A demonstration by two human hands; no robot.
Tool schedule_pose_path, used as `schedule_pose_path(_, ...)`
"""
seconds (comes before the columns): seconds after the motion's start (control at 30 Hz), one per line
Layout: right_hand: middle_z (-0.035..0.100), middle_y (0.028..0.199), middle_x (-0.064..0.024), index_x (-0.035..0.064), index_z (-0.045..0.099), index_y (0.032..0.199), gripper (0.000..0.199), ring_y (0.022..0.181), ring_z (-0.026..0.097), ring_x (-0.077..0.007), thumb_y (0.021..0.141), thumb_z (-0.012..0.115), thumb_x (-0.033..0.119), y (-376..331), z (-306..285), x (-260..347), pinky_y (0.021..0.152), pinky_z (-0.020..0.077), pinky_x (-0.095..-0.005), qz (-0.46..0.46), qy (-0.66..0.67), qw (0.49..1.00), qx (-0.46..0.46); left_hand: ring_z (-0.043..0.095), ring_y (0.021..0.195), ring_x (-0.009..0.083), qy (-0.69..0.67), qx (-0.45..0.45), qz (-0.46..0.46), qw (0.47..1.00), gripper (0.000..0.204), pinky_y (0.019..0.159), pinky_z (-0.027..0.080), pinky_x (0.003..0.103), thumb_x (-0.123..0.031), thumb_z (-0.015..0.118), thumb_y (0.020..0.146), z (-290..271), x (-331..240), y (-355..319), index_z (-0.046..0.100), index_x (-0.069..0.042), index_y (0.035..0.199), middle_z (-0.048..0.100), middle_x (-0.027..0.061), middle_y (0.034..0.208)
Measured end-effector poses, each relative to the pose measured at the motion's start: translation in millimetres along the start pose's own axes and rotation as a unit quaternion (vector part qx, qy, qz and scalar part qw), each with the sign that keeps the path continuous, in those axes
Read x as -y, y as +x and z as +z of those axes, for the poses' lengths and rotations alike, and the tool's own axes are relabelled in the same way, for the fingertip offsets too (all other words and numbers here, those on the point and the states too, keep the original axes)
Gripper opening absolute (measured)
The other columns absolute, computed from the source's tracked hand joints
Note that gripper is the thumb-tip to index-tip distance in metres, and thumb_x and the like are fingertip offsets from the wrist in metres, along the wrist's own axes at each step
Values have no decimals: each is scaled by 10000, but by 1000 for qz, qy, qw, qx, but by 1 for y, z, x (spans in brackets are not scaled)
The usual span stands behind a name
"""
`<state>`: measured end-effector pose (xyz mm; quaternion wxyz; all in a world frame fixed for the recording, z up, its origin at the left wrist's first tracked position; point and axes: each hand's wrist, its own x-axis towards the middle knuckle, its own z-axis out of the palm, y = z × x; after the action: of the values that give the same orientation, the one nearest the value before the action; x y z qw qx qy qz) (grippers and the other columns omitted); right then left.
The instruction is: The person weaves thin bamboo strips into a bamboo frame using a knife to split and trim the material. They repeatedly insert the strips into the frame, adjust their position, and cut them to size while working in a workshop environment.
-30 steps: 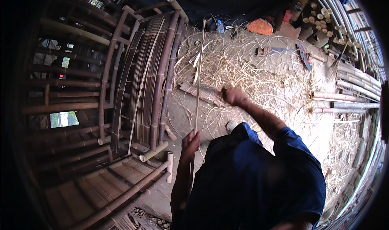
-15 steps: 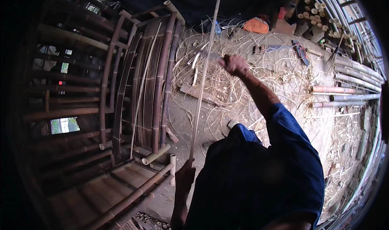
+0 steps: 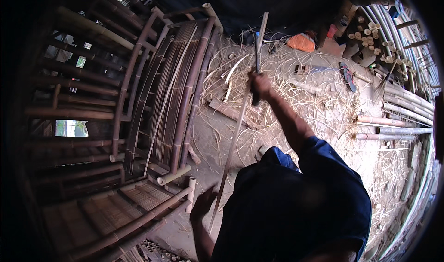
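A long, pale bamboo strip (image 3: 237, 132) slants from the upper middle down past my left side. My right hand (image 3: 261, 85) is closed around the dark handle of a long-bladed knife (image 3: 257, 54). Its blade points away from me, close along the upper part of the strip. The strip passes right at my right fingers; whether they grip it as well is hidden. Low on the left, my left hand (image 3: 203, 204) is open beside the strip's lower part, fingers stretched out, holding nothing.
A dark bamboo bench (image 3: 182, 100) with a slatted surface stands at left, with more bamboo frames around it. Thin shavings (image 3: 277, 105) litter the floor. Bamboo poles (image 3: 393, 128) lie at right. A sandal (image 3: 348, 77) and an orange bag (image 3: 301, 42) are farther off.
My left hand has let go of the strip and spread its fingers. My right hand has come nearer and turned the knife from pointing left to lying along the strip.
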<state>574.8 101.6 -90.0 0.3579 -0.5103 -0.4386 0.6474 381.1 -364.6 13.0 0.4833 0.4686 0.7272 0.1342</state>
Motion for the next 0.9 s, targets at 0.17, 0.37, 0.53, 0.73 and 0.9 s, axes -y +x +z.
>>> schedule_pose_path(0.17,631,697,-146,-26,617,860,457,577,613,-208,930,550,421,-93,73,-7,523,486,-360,-88,-94,984,121,513,577,77,-325,-108,61,938,339,525,446,244,-264,522,1008,10,-97,143,540,-57,1276,565,2,729)
schedule_pose_path(0.37,624,751,-283,-14,619,860,691,706,654,-416,910,441,651,-144,44,0,631,525,-485,-429,-458,750,209,324,459,17,-397,-188,19,898,364,399,256,211,-246,535,1004,10,-91,136,561,-44,1305,382,-63,587)
schedule_pose_path(0.53,641,715,-185,96,687,943,614,690,645,-368,944,389,633,-74,21,22,620,511,-466,-239,-491,826,138,346,535,42,-193,-202,40,959,363,472,306,237,-186,511,995,14,-91,93,562,50,1265,371,-54,604)
schedule_pose_path(0.73,628,631,-134,91,671,803,626,585,642,-337,918,422,654,-63,10,10,522,502,-409,-418,-521,733,133,354,545,67,-171,-208,39,962,384,491,324,261,-267,478,1008,24,-89,50,568,33,1231,364,-34,599)
schedule_pose_path(0.9,625,613,-123,111,678,821,602,566,636,-309,879,472,673,-44,8,32,506,480,-398,-453,-500,726,136,344,518,58,-192,-180,-5,965,375,465,306,262,-280,456,1006,9,-103,17,558,-47,1281,343,-27,581)
